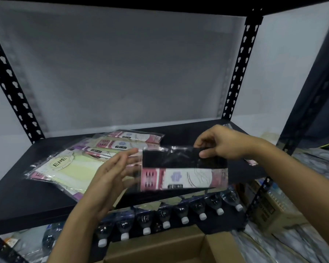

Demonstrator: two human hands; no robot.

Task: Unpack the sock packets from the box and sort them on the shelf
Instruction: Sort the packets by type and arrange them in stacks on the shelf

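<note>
The shelf (pixel 27 205) had the cardboard box (pixel 160 245) below its front edge and pale sock packets (pixel 78 168) piled on its left. Above its front the right hand (pixel 224 143) pinched a black sock packet (pixel 182 162), the left hand (pixel 112 177) straight-fingered alongside. It was best laid flat on the shelf's right, apart.

The right hand (pixel 224 143) pinched the black sock packet (pixel 184 168) above the shelf (pixel 27 186). The left hand (pixel 112 179), fingers straight, touched its left end beside the stacked packets (pixel 95 154).
</note>
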